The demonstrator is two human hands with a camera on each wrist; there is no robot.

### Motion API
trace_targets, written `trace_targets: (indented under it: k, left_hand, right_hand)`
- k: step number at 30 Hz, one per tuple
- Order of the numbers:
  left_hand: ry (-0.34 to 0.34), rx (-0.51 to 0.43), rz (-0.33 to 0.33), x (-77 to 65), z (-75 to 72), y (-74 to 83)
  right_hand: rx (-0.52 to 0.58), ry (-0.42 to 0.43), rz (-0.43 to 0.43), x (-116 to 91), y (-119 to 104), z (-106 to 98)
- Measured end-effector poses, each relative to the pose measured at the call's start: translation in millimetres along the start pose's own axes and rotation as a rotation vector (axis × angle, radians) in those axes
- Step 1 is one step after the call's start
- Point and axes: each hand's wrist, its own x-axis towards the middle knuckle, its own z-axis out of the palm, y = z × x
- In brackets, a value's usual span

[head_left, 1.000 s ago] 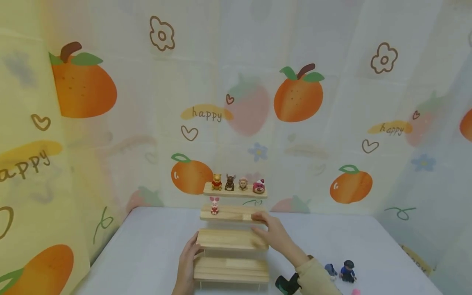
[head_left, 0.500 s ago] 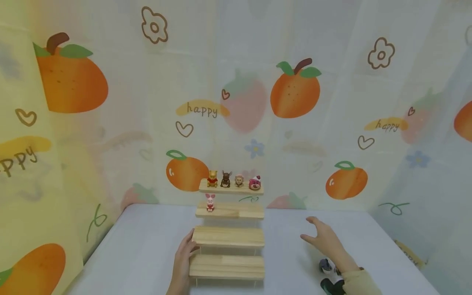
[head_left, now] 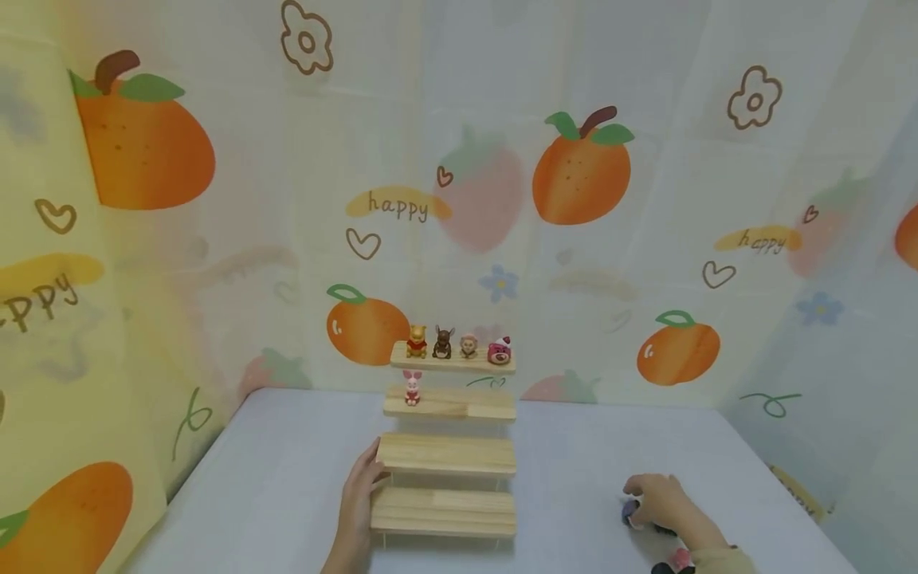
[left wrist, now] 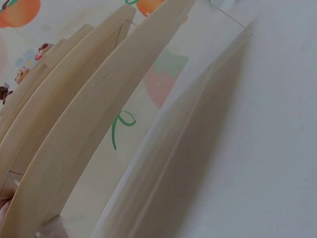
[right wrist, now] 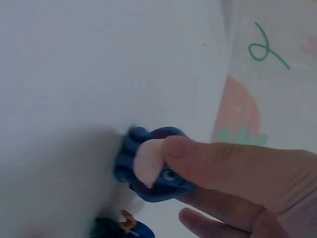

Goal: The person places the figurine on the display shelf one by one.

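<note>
A pale wooden four-step display stand (head_left: 445, 454) stands mid-table in the head view. My left hand (head_left: 357, 502) holds its left end at the second step from the bottom. My right hand (head_left: 667, 506), low on the right, pinches a small blue donkey-like figurine (right wrist: 168, 191) with a pale muzzle between thumb and fingers, close over the table. Along the top step sit a yellow bear figurine in red (head_left: 416, 343), a brown big-eared figurine (head_left: 443, 344), a tan figurine (head_left: 469, 346) and a pink bear figurine (head_left: 499, 351). A pink piglet figurine (head_left: 412, 389) stands one step lower.
Beside the held figurine lies a dark toy figure with an orange hook-shaped part (right wrist: 128, 219). Near my right sleeve are a small pink piece (head_left: 682, 556) and a dark item (head_left: 663, 568). A fruit-printed curtain (head_left: 574, 319) backs the white table (head_left: 287, 454).
My right hand has left the stand's right side, moved right and down, and taken hold of the blue figurine. My left hand stays at the stand's left end.
</note>
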Motion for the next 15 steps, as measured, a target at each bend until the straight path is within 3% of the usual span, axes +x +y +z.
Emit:
trace_targets:
  k: [5,15]
  left_hand:
    - [0.014,0.000,0.005,-0.2,0.9,1.2]
    - [0.011,-0.031,0.002,1.8,1.5,3.0]
  right_hand:
    - [-0.058,-0.009,-0.022,2.0,0.8,4.3]
    - [-0.038,0.006,-0.024,1.7,1.6,3.9]
